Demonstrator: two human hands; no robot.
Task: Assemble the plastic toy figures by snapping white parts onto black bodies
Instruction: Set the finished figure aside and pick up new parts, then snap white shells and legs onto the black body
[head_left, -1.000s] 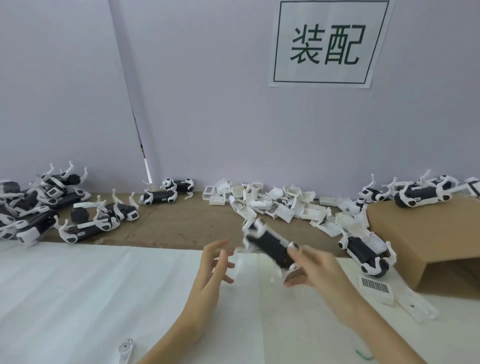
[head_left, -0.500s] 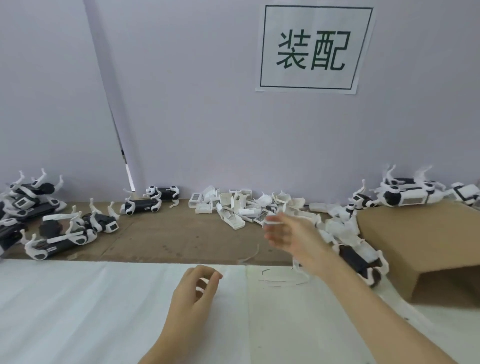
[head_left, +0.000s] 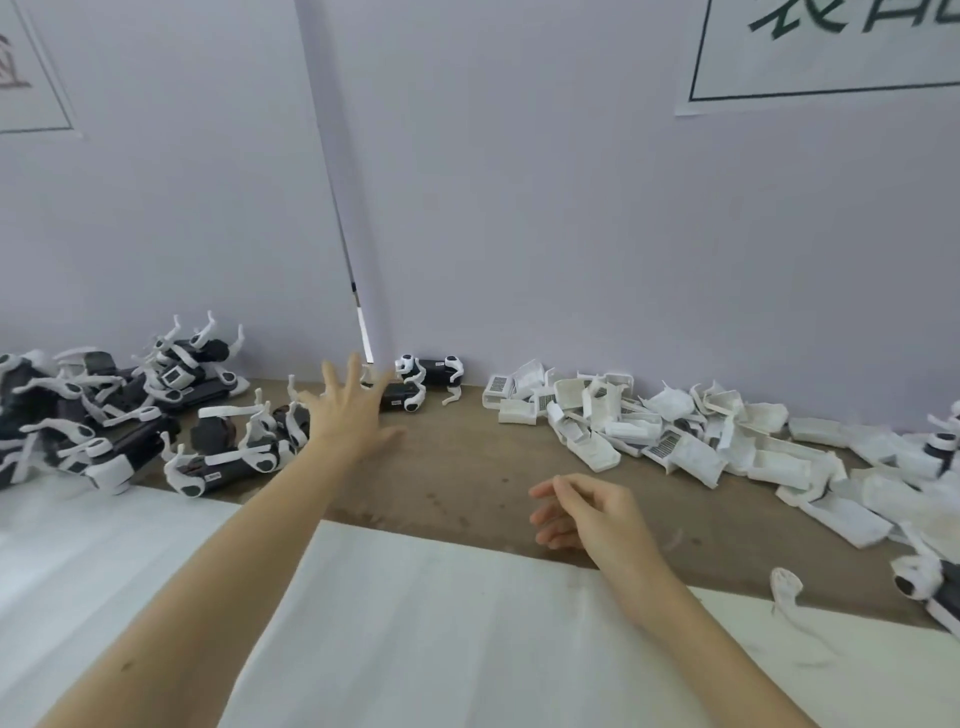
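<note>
Two hands are seen, the left hand (head_left: 349, 410) and the right hand (head_left: 587, 512). Two figures (head_left: 427, 370) are counted by the wall corner; the figure heap (head_left: 98, 410) at left and the heap of white parts (head_left: 675, 431) cannot be counted exactly. Two wall signs (head_left: 826, 52) are partly seen.

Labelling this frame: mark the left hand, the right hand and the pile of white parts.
left hand (head_left: 347, 410), head view, back of hand.
right hand (head_left: 589, 512), head view, back of hand.
pile of white parts (head_left: 649, 423), head view, middle of heap.
</note>
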